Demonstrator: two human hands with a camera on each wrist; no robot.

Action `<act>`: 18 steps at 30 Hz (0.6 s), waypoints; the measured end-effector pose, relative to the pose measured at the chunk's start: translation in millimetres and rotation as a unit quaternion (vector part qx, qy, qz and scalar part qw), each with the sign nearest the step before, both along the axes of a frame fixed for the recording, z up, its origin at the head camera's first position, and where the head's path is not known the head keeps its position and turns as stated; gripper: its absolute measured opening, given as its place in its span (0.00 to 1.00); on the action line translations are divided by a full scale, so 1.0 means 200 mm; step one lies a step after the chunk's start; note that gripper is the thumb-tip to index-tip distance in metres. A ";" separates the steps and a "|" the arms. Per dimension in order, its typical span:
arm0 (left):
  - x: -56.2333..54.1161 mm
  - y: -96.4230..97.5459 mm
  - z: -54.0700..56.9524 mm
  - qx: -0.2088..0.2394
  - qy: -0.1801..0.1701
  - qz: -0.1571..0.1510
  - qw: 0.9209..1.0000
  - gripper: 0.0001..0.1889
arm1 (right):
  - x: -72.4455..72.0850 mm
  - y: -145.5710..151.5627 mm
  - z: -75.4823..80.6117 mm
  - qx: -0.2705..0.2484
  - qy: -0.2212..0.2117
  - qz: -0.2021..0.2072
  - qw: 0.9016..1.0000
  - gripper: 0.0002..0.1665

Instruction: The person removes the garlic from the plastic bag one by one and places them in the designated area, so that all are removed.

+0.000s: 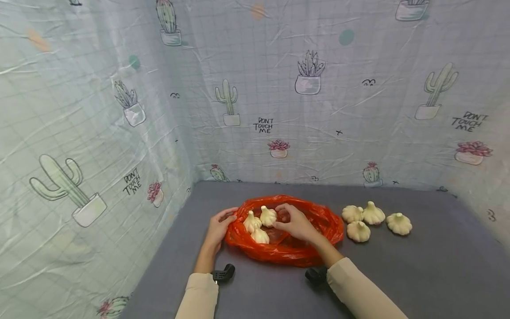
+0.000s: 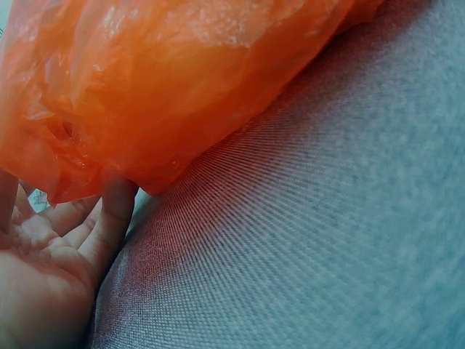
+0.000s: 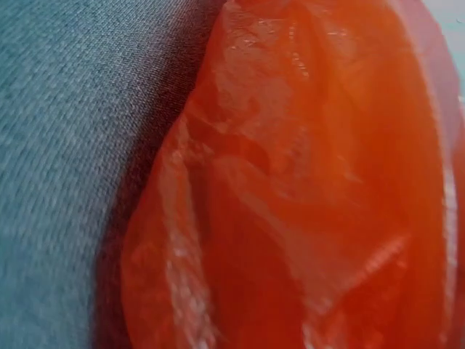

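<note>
A red plastic bag [image 1: 279, 254] lies spread with its mouth facing up on the table. Inside its left part sit three garlic bulbs: one at the back [image 1: 268, 216], one at the left [image 1: 252, 221] and one in front [image 1: 260, 235]. My left hand [image 1: 217, 228] holds the bag's left rim, thumb and fingers on either side of the plastic [image 2: 94, 145]. Over the bag's mouth, my right hand [image 1: 296, 223] has thumb and index finger spread beside the back bulb; whether they touch it is unclear. Only the bag's side [image 3: 290, 182] shows in the right wrist view.
Right of the bag, several more garlic bulbs [image 1: 358, 231] lie on the grey table [image 1: 438, 266], one [image 1: 399, 223] a little apart. A cloth printed with cacti [image 1: 247, 155] hangs behind the table and along its left side.
</note>
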State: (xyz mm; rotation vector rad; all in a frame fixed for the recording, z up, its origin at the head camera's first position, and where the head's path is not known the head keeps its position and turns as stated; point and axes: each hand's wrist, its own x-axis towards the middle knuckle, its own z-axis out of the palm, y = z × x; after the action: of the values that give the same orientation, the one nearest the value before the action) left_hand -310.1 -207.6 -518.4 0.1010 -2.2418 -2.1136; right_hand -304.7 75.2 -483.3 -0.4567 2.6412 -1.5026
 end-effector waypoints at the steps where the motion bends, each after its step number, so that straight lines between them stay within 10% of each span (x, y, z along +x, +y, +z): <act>1: 0.00 0.00 0.00 -0.001 -0.001 0.001 1.000 0.16 | -0.01 -0.01 -0.01 -0.002 0.000 0.001 1.000 0.28; 18: 0.00 0.00 0.00 -0.004 -0.003 0.004 1.000 0.16 | -0.10 -0.06 -0.06 0.017 -0.015 0.004 1.000 0.35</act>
State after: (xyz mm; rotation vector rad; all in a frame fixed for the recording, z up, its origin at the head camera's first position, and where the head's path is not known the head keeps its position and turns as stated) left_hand -310.2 -207.3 -517.8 0.1163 -2.2480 -2.1026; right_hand -324.1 62.5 -496.2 -0.4366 2.6344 -1.4477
